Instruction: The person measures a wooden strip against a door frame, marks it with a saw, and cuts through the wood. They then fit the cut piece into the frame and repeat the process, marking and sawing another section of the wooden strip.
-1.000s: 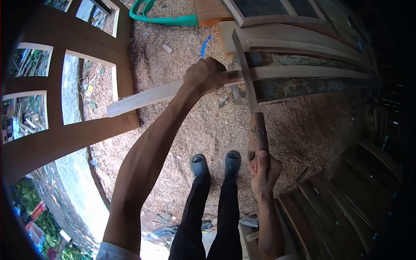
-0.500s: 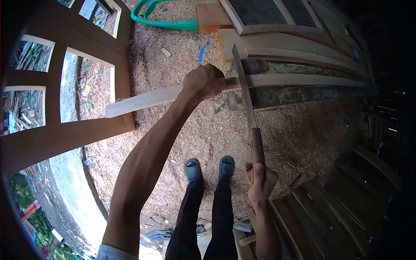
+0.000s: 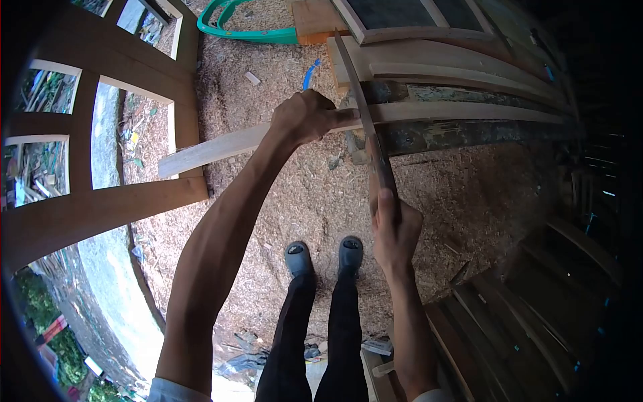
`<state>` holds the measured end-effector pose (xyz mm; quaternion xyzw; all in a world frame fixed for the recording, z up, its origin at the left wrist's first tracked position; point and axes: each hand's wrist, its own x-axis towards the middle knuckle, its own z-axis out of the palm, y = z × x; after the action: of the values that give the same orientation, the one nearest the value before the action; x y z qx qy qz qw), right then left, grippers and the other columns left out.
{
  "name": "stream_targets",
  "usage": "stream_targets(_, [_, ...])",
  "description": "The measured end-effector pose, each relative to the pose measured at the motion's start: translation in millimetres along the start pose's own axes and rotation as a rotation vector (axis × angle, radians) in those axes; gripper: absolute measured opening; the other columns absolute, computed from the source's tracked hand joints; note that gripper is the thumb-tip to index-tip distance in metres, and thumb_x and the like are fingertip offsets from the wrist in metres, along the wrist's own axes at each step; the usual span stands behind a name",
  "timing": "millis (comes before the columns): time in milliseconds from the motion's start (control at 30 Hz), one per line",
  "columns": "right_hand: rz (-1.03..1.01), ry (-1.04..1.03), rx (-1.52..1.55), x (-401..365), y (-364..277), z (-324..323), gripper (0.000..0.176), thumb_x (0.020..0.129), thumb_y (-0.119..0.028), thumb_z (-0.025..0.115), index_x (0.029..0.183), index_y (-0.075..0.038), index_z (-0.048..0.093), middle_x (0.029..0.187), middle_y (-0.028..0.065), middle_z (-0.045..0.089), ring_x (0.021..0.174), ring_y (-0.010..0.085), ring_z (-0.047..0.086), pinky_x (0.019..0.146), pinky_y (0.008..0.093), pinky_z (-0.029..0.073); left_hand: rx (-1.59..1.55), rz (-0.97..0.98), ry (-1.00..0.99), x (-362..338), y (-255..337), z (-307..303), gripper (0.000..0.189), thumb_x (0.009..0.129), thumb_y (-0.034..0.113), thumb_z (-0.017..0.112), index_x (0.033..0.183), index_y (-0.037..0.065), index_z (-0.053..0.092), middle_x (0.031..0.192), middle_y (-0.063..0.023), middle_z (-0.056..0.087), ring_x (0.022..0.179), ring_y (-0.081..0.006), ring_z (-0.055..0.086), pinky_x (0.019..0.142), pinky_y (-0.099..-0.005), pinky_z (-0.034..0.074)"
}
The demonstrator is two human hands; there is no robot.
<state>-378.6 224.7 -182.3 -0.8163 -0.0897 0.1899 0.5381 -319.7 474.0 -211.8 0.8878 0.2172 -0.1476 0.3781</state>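
A long pale wooden strip (image 3: pixel 214 150) runs from the left across to stacked boards on the right. My left hand (image 3: pixel 303 117) is wrapped round it, just left of the saw. In my right hand (image 3: pixel 396 228) is the handle of a handsaw (image 3: pixel 365 110), whose blade crosses the strip and points away from me. The blade touches the strip close to my left fingers. Under the strip's right part lies a dark weathered beam (image 3: pixel 442 139). The depth of any cut cannot be made out.
A wooden frame with openings (image 3: pixel 84 110) stands at the left. At the top are a green plastic item (image 3: pixel 258 35) and a wooden block (image 3: pixel 318 19). Boards (image 3: pixel 462 63) lie at upper right, more timber (image 3: pixel 489 315) at lower right. Shavings cover the floor (image 3: pixel 295 201).
My right hand and the saw have moved forward, away from my body, along the cutting line. My left hand and the strip appear slightly shifted left and up in the view, still gripped.
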Motion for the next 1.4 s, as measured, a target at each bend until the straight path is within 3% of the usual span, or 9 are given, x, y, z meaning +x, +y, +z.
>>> stream_targets(433, [-0.004, -0.017, 0.120, 6, -5, 1, 0.052, 0.100, -0.036, 0.049, 0.057, -0.009, 0.039, 0.049, -0.0046, 0.034, 0.041, 0.0042, 0.033, 0.039, 0.0247, 0.024, 0.139, 0.186, 0.121, 0, -6, 3, 0.052, 0.087, 0.060, 0.057, 0.087, 0.012, 0.076, 0.067, -0.0070, 0.067, 0.061, -0.0166, 0.070, 0.059, -0.0321, 0.053])
stream_targets(533, [0.009, 0.009, 0.104, -47, 1, -17, 0.053, 0.100, -0.036, 0.050, 0.057, -0.009, 0.038, 0.049, -0.0049, 0.034, 0.041, 0.0041, 0.031, 0.039, 0.0248, 0.024, 0.004, -0.042, 0.035, -6, 6, -4, 0.056, 0.084, 0.063, 0.058, 0.082, 0.009, 0.075, 0.063, -0.0077, 0.066, 0.061, -0.0176, 0.069, 0.063, -0.0340, 0.052])
stream_targets(600, [0.010, 0.019, 0.099, -55, 4, -20, 0.053, 0.100, -0.036, 0.050, 0.057, -0.009, 0.038, 0.049, -0.0051, 0.033, 0.040, 0.0041, 0.030, 0.039, 0.0249, 0.024, -0.033, -0.066, 0.052, -6, 4, -3, 0.061, 0.075, 0.068, 0.064, 0.082, 0.009, 0.074, 0.081, -0.0174, 0.070, 0.087, -0.0338, 0.068, 0.083, -0.0443, 0.050])
stream_targets(700, [0.096, 0.010, 0.099, -39, 4, -14, 0.053, 0.100, -0.037, 0.050, 0.057, -0.009, 0.038, 0.049, -0.0049, 0.034, 0.041, 0.0040, 0.031, 0.040, 0.0247, 0.024, -0.056, -0.071, 0.022, -5, 4, -3, 0.059, 0.076, 0.067, 0.063, 0.084, 0.010, 0.075, 0.084, -0.0177, 0.070, 0.090, -0.0340, 0.068, 0.085, -0.0440, 0.049])
stream_targets(800, [0.070, -0.014, 0.122, -11, -12, -8, 0.052, 0.100, -0.034, 0.050, 0.057, -0.009, 0.037, 0.050, -0.0048, 0.034, 0.043, 0.0038, 0.032, 0.041, 0.0245, 0.024, 0.007, -0.030, 0.086, -7, 4, -1, 0.062, 0.081, 0.067, 0.058, 0.075, 0.008, 0.073, 0.060, -0.0072, 0.066, 0.060, -0.0188, 0.069, 0.069, -0.0367, 0.051])
stream_targets(900, [0.072, -0.006, 0.042, -51, 0, -23, 0.052, 0.100, -0.033, 0.051, 0.057, -0.008, 0.038, 0.049, -0.0052, 0.033, 0.043, 0.0041, 0.032, 0.040, 0.0246, 0.024, 0.011, -0.030, 0.022, -4, 3, -2, 0.058, 0.082, 0.064, 0.060, 0.080, 0.007, 0.073, 0.069, -0.0064, 0.069, 0.061, -0.0186, 0.069, 0.072, -0.0375, 0.053])
stream_targets(1067, [0.123, 0.010, 0.107, -51, -4, -22, 0.052, 0.100, -0.035, 0.051, 0.057, -0.009, 0.038, 0.050, -0.0046, 0.036, 0.043, 0.0040, 0.033, 0.040, 0.0242, 0.025, 0.057, 0.365, 0.325, -28, 3, 5, 0.040, 0.079, 0.042, 0.073, 0.106, 0.012, 0.070, 0.094, -0.0096, 0.066, 0.095, -0.0281, 0.066, 0.079, -0.0394, 0.054])
stream_targets(1167, [0.092, -0.015, 0.065, 3, -18, -1, 0.052, 0.100, -0.037, 0.051, 0.058, -0.008, 0.040, 0.051, -0.0041, 0.038, 0.043, 0.0042, 0.035, 0.040, 0.0239, 0.025, 0.022, 0.598, 0.463, -24, -13, 14, 0.039, 0.072, 0.031, 0.080, 0.103, 0.010, 0.070, 0.096, -0.0074, 0.064, 0.093, -0.0290, 0.063, 0.079, -0.0417, 0.053])
stream_targets(1400, [0.007, 0.002, 0.018, -56, 4, -26, 0.052, 0.099, -0.040, 0.052, 0.060, -0.006, 0.044, 0.051, -0.0045, 0.038, 0.042, 0.0049, 0.037, 0.040, 0.0233, 0.025, 0.092, 0.496, 0.452, -28, -6, 11, 0.039, 0.068, 0.028, 0.080, 0.102, 0.010, 0.070, 0.094, -0.0075, 0.062, 0.096, -0.0271, 0.060, 0.092, -0.0414, 0.045])
